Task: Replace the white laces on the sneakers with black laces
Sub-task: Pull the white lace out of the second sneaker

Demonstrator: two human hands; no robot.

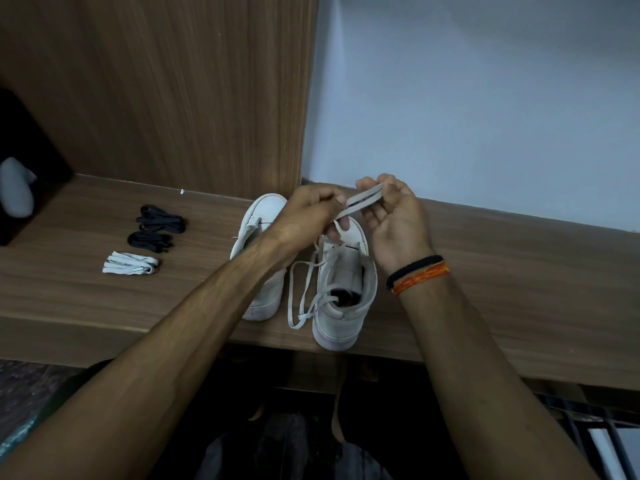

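Observation:
Two white sneakers stand side by side on a wooden shelf [485, 258], toes toward the wall. The left sneaker [258, 237] shows no lace where it is visible; my forearm covers part of it. The right sneaker [343, 289] has a loose white lace [303, 296] trailing out on its left side. Above the right sneaker's toe, my left hand [308, 216] and my right hand [394, 220] both pinch a folded stretch of that white lace [363, 200], held taut between them. Two bundled black laces [161, 216] [150, 240] lie to the left, with a folded white lace [130, 263] in front of them.
A wooden panel [173, 91] rises behind the shelf's left half and a pale wall [467, 98] behind the right. A dark box with a grey object [17, 188] sits at the far left. The shelf's front edge runs just under the sneakers' heels.

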